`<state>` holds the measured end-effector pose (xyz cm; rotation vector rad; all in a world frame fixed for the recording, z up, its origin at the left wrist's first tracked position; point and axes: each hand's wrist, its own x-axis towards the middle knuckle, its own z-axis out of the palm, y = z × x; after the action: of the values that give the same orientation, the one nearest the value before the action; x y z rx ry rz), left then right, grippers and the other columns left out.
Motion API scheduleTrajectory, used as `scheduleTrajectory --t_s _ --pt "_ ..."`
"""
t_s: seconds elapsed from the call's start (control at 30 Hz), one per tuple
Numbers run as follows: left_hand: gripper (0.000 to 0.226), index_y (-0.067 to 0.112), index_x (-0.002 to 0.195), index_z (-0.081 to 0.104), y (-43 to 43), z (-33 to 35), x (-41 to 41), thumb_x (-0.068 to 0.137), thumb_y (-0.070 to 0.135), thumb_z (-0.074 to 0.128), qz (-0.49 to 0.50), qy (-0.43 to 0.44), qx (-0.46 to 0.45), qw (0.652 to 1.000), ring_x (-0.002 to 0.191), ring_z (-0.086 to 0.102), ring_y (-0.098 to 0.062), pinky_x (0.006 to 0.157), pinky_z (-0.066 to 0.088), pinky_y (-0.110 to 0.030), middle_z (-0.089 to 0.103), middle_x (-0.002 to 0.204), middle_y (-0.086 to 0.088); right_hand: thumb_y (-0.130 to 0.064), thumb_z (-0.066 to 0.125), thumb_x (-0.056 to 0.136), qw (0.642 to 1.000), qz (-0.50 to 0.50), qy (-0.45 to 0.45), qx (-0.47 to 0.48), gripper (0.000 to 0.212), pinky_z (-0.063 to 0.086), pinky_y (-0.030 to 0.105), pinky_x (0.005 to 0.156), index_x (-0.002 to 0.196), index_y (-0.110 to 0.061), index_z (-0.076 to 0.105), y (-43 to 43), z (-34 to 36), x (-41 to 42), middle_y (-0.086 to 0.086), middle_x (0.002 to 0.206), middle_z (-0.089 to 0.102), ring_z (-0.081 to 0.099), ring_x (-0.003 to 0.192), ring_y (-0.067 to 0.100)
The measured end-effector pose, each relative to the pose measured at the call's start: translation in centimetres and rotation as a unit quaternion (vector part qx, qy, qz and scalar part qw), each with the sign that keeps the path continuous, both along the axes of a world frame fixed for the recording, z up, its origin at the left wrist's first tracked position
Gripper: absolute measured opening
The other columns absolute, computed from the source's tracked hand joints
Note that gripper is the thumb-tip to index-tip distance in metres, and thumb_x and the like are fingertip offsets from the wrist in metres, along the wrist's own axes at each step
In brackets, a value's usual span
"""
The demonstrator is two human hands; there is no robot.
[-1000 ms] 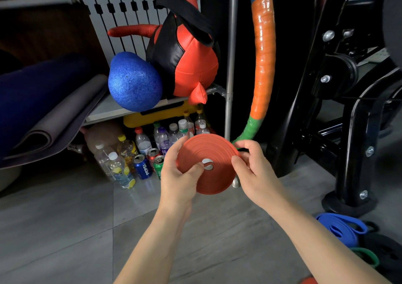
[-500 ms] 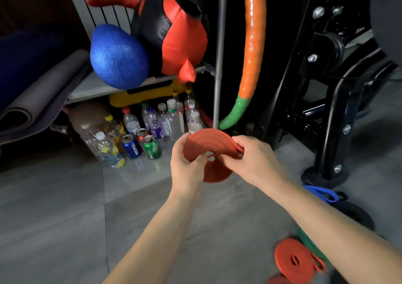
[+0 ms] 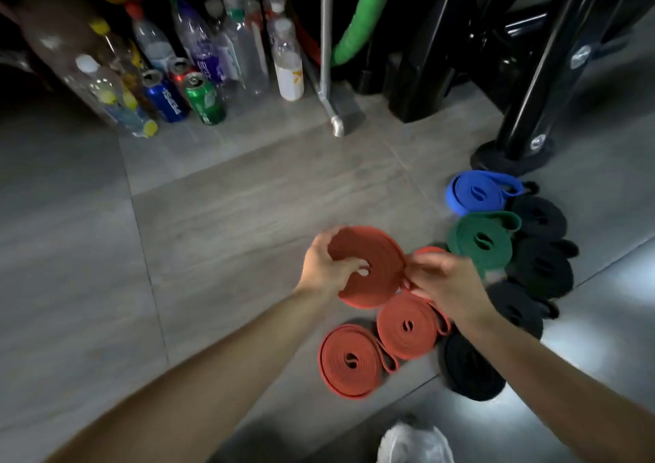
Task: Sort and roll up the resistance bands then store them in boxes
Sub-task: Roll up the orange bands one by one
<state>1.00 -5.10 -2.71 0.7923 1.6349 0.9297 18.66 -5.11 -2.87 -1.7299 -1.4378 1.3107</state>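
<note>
Both hands hold one coiled orange band (image 3: 377,271) in the air above the grey tiled floor (image 3: 230,214), its flat face tilted toward the camera and a small hole open at its centre. The left hand (image 3: 324,267) grips the coil's left side, with the thumb lying across the face near the hole and the fingers curled round the rim behind. The right hand (image 3: 443,281) pinches the coil's right rim between thumb and fingertips; blur hides whether it has the band's loose end. Finished rolls lie flat on the floor below and beside the held coil. A middle orange roll (image 3: 406,326) sits under the right wrist. A near orange roll (image 3: 351,361) touches it on the side toward the floor's near edge. A sliver of a third orange roll (image 3: 429,250) shows just past the right hand's knuckles. Beside that lies a green roll (image 3: 480,239), and a blue roll (image 3: 476,193) lies beyond it, close to the foot of a black machine post (image 3: 531,72). Several black rolls (image 3: 542,267) form a line on the outer side of these, running from the blue roll back toward a white shoe (image 3: 414,441) at the near edge. Along the floor's far edge stand plastic bottles (image 3: 289,58) and drink cans (image 3: 205,99), with a metal pole (image 3: 326,37) and a green padded tube (image 3: 358,19) next to them.
</note>
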Motion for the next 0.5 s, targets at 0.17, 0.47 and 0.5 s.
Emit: scheduleTrajectory --t_s 0.17,0.47,0.5 --pt "0.063 0.016 0.122 0.055 -7.9 -6.9 0.9 0.069 -0.015 0.067 0.052 -0.031 -0.124 0.99 0.081 0.066 -0.019 0.071 0.052 -0.021 0.065 0.102 -0.01 -0.011 0.064 0.075 0.987 0.096 -0.114 -0.056 0.024 0.043 0.033 0.059 0.058 -0.028 0.067 -6.4 -5.2 0.6 -0.013 0.051 0.059 0.051 0.05 0.004" --pt "0.065 0.04 0.126 0.047 -12.4 -10.5 1.4 0.076 0.002 0.061 -0.017 0.107 -0.183 0.977 0.077 0.042 0.001 0.082 0.038 -0.019 0.03 0.107 0.002 -0.005 0.061 0.075 0.972 0.12 -0.146 -0.137 0.039 0.036 0.013 0.051 0.047 -0.031 0.054 -10.4 -8.8 -0.2 -0.014 0.05 0.059 0.054 0.052 -0.003" --pt "0.066 0.039 0.13 0.046 -12.7 -10.7 1.6 0.077 0.002 0.06 -0.022 0.11 -0.185 0.976 0.077 0.043 0.0 0.083 0.038 -0.02 0.029 0.108 0.002 -0.007 0.061 0.075 0.971 0.122 -0.149 -0.145 0.039 0.035 0.013 0.051 0.046 -0.032 0.053 -10.5 -8.9 -0.1 -0.015 0.05 0.059 0.054 0.051 -0.003"
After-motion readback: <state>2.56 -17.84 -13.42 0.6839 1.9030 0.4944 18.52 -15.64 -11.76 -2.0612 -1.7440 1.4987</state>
